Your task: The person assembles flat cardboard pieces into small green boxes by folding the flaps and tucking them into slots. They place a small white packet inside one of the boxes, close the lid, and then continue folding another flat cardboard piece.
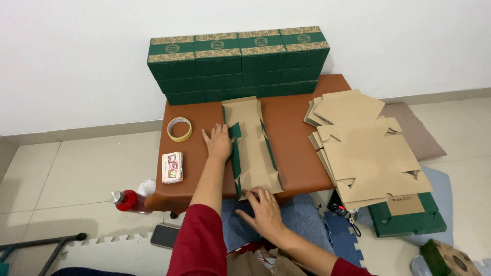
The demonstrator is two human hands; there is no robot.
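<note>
Landmark = brown low table (296, 138); all places given rel. to it. Off its left front corner, on the floor: red bottle (130, 200) lying on its side, white crumpled bit beside it, dark phone (164, 235) on the foam mat nearby. On table's left part: tape roll (179, 129) toward the back, small patterned packet (173, 167) nearer the front. Along table's back edge vs. the wall: stacked green boxes (240, 64) w/ gold-patterned lids, all closed, contents can't tell. Table centre: unfolded box blank (251, 145), kraft inside up, green side flaps partly raised, nothing in it. Left hand (218, 142) flat on blank's left flap, fingers spread wide, pressing, not gripping. Right hand (262, 205) at blank's near end over table's front edge, fingers loosely spread on the card. Table's right side, overhanging: pile of flat kraft blanks (365, 148). Floor right of table: green flat pieces (409, 220).
</note>
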